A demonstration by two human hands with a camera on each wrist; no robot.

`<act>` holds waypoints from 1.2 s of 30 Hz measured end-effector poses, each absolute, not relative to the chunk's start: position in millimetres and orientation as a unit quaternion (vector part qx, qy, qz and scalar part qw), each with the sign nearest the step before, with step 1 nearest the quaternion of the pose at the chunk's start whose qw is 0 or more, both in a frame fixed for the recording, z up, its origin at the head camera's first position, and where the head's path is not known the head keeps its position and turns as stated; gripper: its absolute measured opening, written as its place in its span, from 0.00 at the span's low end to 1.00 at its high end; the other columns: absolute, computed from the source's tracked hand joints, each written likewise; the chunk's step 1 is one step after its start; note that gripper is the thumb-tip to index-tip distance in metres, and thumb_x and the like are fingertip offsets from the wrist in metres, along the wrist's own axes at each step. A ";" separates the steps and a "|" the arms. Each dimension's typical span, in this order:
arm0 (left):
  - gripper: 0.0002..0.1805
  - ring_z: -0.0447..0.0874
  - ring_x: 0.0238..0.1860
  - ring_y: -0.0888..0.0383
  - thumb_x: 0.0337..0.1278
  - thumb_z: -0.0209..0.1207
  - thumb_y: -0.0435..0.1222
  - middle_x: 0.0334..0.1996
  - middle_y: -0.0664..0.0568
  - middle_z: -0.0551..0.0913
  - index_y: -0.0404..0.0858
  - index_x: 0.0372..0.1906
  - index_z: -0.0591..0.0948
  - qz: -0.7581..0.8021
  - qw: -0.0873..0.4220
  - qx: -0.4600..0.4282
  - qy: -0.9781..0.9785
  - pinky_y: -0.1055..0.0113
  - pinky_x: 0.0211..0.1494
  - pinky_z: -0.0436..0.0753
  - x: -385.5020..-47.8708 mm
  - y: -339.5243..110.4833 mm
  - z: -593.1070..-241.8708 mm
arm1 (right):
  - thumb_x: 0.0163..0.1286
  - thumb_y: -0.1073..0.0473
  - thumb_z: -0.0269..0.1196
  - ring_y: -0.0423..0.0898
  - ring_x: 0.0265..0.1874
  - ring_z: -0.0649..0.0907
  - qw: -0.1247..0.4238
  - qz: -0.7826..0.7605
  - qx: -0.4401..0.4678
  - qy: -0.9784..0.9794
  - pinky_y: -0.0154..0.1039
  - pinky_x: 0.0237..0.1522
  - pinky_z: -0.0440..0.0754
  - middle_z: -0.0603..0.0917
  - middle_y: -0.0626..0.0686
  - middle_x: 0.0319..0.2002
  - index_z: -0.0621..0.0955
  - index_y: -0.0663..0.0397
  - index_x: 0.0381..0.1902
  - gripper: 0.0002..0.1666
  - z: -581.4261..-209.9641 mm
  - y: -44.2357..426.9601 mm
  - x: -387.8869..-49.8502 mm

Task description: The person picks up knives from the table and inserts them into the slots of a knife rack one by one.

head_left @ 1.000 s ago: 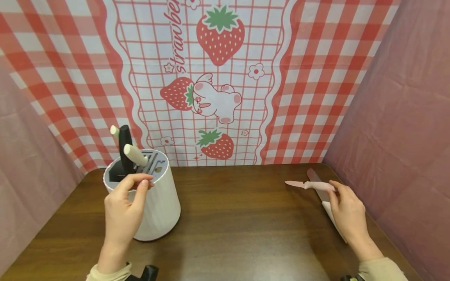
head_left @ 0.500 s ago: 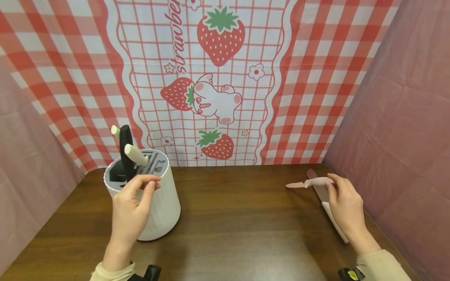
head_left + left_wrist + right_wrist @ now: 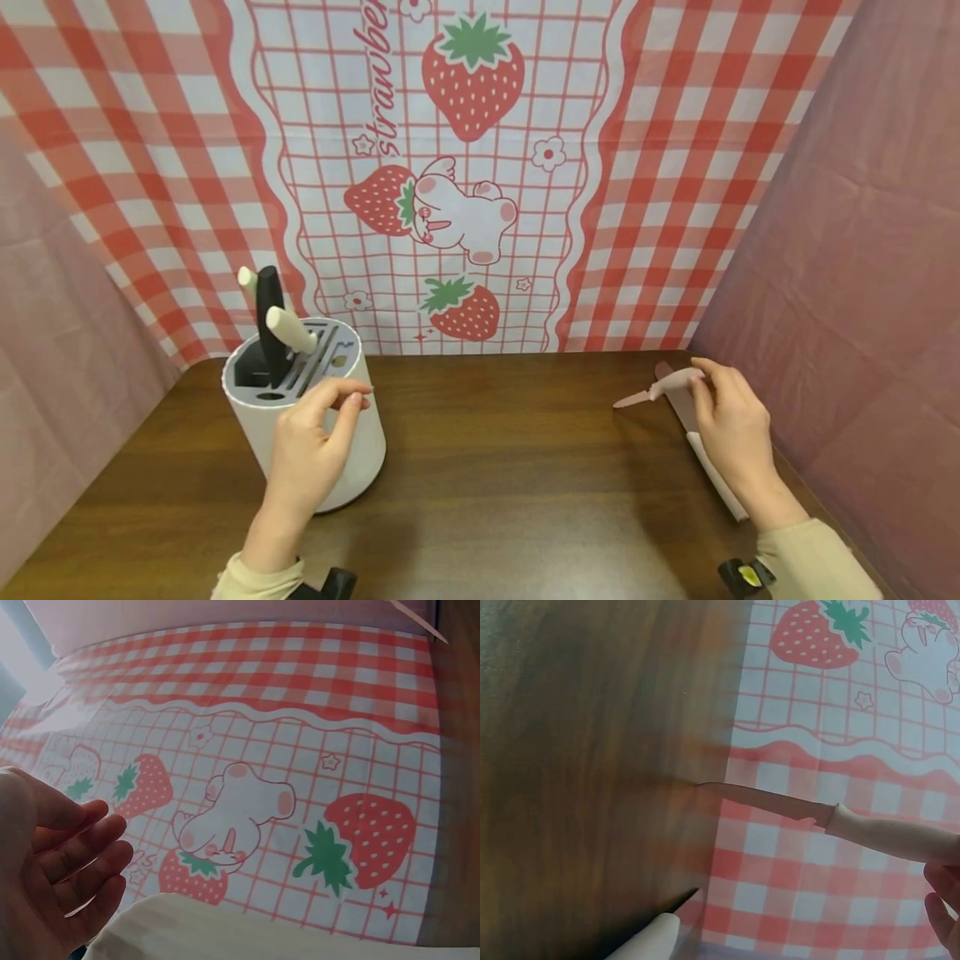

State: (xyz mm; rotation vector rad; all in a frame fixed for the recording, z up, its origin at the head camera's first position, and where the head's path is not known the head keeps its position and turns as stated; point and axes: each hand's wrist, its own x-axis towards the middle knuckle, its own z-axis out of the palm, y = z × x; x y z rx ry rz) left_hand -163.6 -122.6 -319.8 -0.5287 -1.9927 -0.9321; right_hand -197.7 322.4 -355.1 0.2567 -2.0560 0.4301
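My right hand [image 3: 738, 429] pinches a small paring knife [image 3: 889, 832] by the end of its pale handle. The blade points left and slants down, its tip close to the tabletop. Below it a larger pale-handled knife [image 3: 716, 475] lies on the table, partly hidden by the hand. My left hand [image 3: 311, 450] is in front of the white round knife block [image 3: 251, 429], fingers loosely bent and holding nothing. Out of the block's grey slotted top rise a black handle [image 3: 270, 317] and a cream handle [image 3: 292, 331], with another cream handle [image 3: 247, 281] behind.
The brown wooden table [image 3: 510, 467] lies between the block and the knives. A checked strawberry cloth [image 3: 465, 208] hangs at the back, and pink cloth [image 3: 825, 292] closes off the sides.
My left hand has moved right, across the block's front. The right hand has shifted slightly up and left, and the paring knife's blade has tilted further down.
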 end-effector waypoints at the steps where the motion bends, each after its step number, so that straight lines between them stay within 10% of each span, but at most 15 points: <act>1: 0.09 0.77 0.28 0.64 0.50 0.57 0.25 0.25 0.57 0.81 0.40 0.33 0.82 -0.372 0.423 -0.213 -0.799 0.75 0.31 0.71 -164.4 -121.9 -321.0 | 0.57 0.71 0.61 0.49 0.27 0.75 0.491 0.176 0.107 -0.846 0.36 0.28 0.67 0.78 0.60 0.31 0.78 0.66 0.45 0.16 -354.1 321.7 -198.2; 25: 0.08 0.76 0.30 0.66 0.50 0.58 0.26 0.26 0.60 0.81 0.42 0.33 0.81 -0.351 0.367 -0.222 -0.832 0.68 0.33 0.76 -173.2 -109.0 -331.5 | 0.59 0.68 0.60 0.58 0.29 0.77 0.486 0.164 0.122 -0.850 0.56 0.31 0.72 0.79 0.63 0.33 0.78 0.64 0.46 0.15 -329.5 307.2 -194.4; 36: 0.08 0.76 0.31 0.67 0.51 0.58 0.27 0.27 0.61 0.80 0.43 0.33 0.81 -0.354 0.349 -0.224 -0.838 0.68 0.35 0.76 -172.5 -105.4 -333.5 | 0.58 0.72 0.60 0.53 0.29 0.78 0.503 0.188 0.139 -0.832 0.38 0.29 0.69 0.78 0.62 0.32 0.77 0.66 0.46 0.16 -321.7 293.5 -190.8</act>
